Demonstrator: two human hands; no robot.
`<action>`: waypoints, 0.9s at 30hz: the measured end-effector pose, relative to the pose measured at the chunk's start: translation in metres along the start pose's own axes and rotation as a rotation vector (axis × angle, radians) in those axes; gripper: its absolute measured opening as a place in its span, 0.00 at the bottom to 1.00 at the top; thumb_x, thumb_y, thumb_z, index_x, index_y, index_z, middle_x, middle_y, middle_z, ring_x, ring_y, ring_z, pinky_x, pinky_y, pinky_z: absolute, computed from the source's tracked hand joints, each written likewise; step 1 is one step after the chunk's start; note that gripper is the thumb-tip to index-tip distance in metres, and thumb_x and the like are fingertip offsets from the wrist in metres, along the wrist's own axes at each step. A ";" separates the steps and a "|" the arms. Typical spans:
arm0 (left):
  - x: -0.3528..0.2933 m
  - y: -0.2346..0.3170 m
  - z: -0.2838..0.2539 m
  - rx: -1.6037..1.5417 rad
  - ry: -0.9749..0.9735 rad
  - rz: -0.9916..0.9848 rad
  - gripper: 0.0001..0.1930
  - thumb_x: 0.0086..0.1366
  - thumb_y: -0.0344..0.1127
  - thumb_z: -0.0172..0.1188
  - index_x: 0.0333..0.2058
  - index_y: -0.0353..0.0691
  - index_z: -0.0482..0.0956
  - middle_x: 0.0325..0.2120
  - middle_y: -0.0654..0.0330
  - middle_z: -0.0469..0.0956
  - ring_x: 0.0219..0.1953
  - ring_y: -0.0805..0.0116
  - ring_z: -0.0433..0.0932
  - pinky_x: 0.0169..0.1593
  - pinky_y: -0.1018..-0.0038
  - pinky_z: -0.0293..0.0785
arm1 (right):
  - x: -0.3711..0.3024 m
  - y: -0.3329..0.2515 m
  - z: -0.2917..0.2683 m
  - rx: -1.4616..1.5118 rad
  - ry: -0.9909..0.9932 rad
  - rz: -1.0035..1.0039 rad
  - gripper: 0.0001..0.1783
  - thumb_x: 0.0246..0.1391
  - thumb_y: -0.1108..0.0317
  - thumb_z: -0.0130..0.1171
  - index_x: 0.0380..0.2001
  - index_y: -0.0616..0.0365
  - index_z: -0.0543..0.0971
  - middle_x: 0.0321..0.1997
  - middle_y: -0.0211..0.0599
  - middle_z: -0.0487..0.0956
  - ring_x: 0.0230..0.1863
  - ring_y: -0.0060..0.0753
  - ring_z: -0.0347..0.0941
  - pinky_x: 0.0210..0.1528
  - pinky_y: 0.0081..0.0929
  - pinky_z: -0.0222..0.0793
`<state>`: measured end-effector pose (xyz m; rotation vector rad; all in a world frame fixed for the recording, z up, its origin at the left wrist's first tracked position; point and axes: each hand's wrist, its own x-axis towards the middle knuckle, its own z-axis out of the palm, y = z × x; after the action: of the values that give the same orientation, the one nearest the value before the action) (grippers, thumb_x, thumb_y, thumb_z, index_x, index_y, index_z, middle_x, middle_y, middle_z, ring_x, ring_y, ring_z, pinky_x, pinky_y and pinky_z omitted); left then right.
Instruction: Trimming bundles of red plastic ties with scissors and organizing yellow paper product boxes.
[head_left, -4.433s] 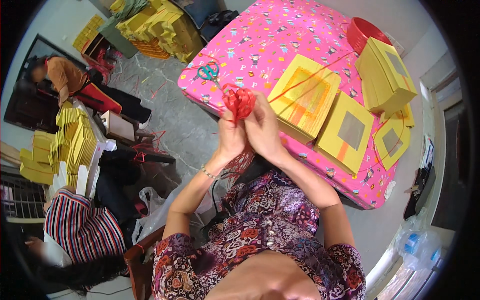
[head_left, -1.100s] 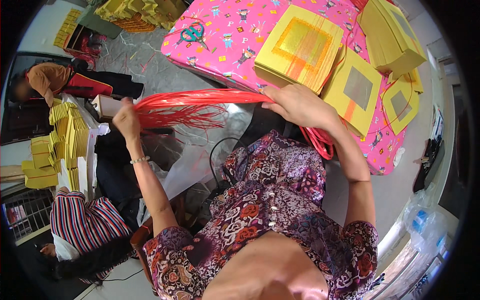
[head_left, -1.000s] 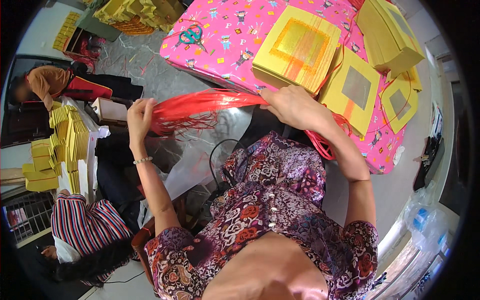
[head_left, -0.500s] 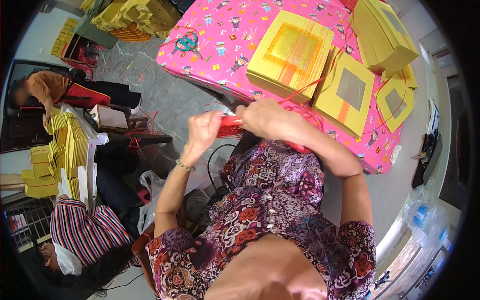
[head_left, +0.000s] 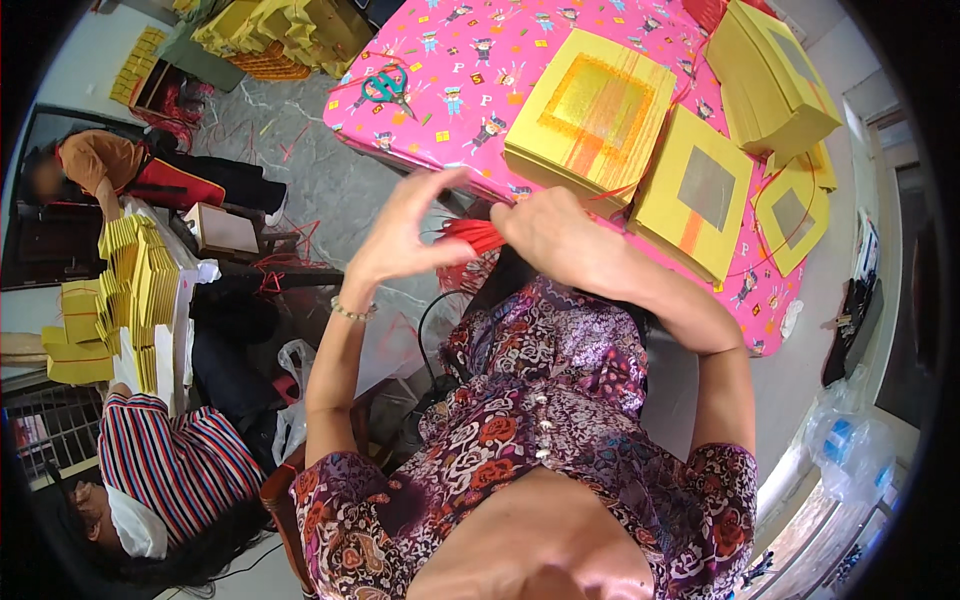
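Observation:
In front of my waist, just off the near edge of the table, my right hand (head_left: 560, 238) is closed round one end of a bundle of thin red strings (head_left: 478, 238). The loose part of the bundle spreads out to the left and down. My left hand (head_left: 408, 232) is held beside it with the fingers and thumb wide apart, the thumb close to the strings. A stack of yellow paper pieces (head_left: 590, 110) with orange-red strands across its top lies beyond my right hand. Next to it is another yellow stack (head_left: 697, 195) with a grey square window.
A pink patterned cloth (head_left: 440, 130) covers the table, with green-handled scissors (head_left: 386, 90) at its left. More yellow stacks (head_left: 770, 85) stand at the right. Two people work at the left beside a table of folded yellow pieces (head_left: 140, 290). Red scraps litter the grey floor (head_left: 270, 115).
My left hand has come off the red bundle, moved left and opened wide. My right hand still grips the bundle, whose strings now fan out more.

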<state>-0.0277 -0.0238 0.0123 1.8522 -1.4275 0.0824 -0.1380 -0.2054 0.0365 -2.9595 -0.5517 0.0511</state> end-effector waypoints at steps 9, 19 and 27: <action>0.012 0.013 0.008 -0.451 -0.604 -0.294 0.12 0.65 0.39 0.52 0.33 0.34 0.75 0.26 0.55 0.78 0.29 0.62 0.78 0.37 0.69 0.72 | -0.002 0.010 -0.030 0.219 -0.022 0.027 0.12 0.49 0.64 0.55 0.31 0.62 0.70 0.27 0.47 0.77 0.33 0.50 0.76 0.31 0.41 0.70; 0.004 0.016 0.003 -0.854 -0.053 -0.539 0.18 0.70 0.43 0.45 0.29 0.36 0.74 0.15 0.73 0.61 0.17 0.85 0.56 0.21 0.82 0.52 | -0.009 0.045 -0.048 0.706 0.599 0.252 0.12 0.57 0.65 0.49 0.33 0.62 0.77 0.29 0.47 0.75 0.34 0.46 0.74 0.37 0.37 0.68; 0.029 0.031 0.052 -0.609 0.263 -0.456 0.08 0.67 0.31 0.48 0.37 0.32 0.71 0.16 0.67 0.67 0.20 0.78 0.65 0.24 0.76 0.63 | 0.029 -0.011 -0.018 1.170 0.979 0.217 0.13 0.61 0.67 0.49 0.42 0.66 0.77 0.46 0.40 0.71 0.48 0.30 0.68 0.49 0.23 0.64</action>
<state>-0.0636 -0.0802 0.0061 1.5320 -0.7138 -0.2955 -0.1134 -0.1872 0.0550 -1.5810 0.0067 -0.7259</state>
